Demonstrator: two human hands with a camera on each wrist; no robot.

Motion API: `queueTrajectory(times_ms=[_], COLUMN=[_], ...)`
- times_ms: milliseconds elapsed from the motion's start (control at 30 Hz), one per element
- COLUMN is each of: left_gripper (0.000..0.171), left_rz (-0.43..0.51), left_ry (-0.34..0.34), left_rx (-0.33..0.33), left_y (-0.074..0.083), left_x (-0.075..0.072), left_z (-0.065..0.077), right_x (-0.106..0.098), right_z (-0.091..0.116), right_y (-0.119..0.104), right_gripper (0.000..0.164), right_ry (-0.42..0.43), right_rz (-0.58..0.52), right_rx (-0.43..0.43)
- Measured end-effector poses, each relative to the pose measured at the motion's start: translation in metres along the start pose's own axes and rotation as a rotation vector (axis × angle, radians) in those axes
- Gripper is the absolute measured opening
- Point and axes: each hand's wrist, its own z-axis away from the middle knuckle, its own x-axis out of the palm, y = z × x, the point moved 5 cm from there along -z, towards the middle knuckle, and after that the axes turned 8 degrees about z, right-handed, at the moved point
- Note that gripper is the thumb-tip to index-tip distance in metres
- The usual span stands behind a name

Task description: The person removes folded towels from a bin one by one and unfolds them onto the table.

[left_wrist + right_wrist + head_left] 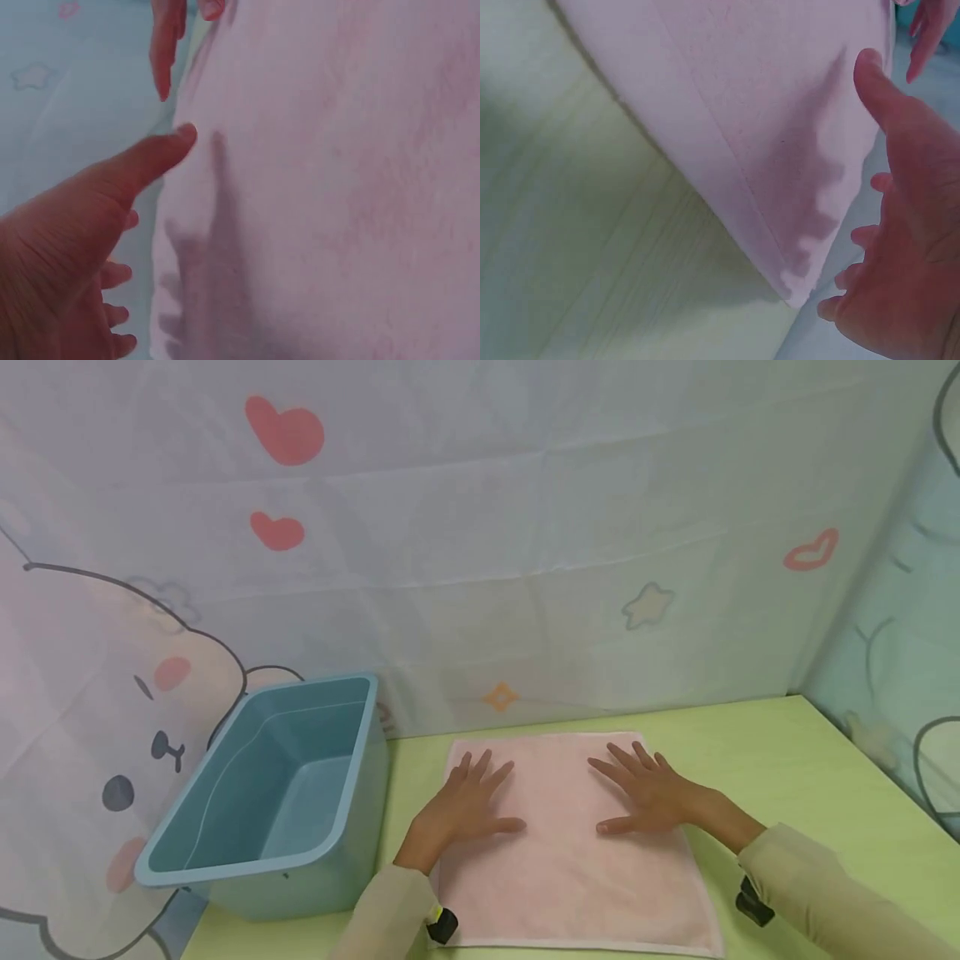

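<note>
A pink towel (566, 877) with a pale hem lies spread flat on the table in the head view. Over its left part is my left hand (468, 806), fingers spread and thumb pointing inward. My right hand (648, 793) mirrors it over the right part, its fingers also spread. Both wrist views show shadows of fingers on the towel, with the left hand (75, 232) and the right hand (915, 202) held just above the cloth. Neither hand grips anything.
A blue plastic tub (322, 852) stands at the left of the yellow-green table (817, 777). Behind the table hangs a pale printed cloth (450, 527) with hearts and stars, and another printed cloth (900, 635) closes off the right side.
</note>
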Motion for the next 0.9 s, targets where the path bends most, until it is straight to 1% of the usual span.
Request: queueTrajectory(times_ms=[167, 300, 433, 467, 567, 733, 900], left_gripper=[0.094, 0.093, 0.095, 0.096, 0.098, 0.1, 0.104], left_rz=[0.019, 0.019, -0.001, -0.01, -0.038, -0.034, -0.023], left_ry=[-0.001, 0.004, -0.009, -0.011, -0.009, 0.012, 0.031], left_rx=[0.006, 0.004, -0.022, -0.03, -0.053, -0.079, -0.109], left_y=[-0.011, -0.02, -0.031, -0.034, -0.04, -0.042, -0.044], left_x=[0.005, 0.009, 0.015, 0.017, 0.02, 0.02, 0.019], left_z=[-0.011, -0.015, -0.018, -0.019, -0.02, -0.02, -0.022], right_x=[0.011, 0.017, 0.021, 0.025, 0.026, 0.023, 0.032], right_z=[-0.016, -0.024, -0.031, -0.034, -0.041, -0.051, -0.061], right_y=[-0.001, 0.0, 0.004, 0.007, 0.01, 0.015, 0.027], right_gripper=[0.105, 0.103, 0.099, 0.1, 0.099, 0.096, 0.099], right_ry=[-0.089, -0.132, -0.131, -0.13, -0.13, -0.132, -0.116], right_rz=[0.013, 0.006, -0.008, 0.0, -0.004, -0.024, -0.041], right_rx=[0.04, 0.075, 0.098, 0.104, 0.109, 0.123, 0.124])
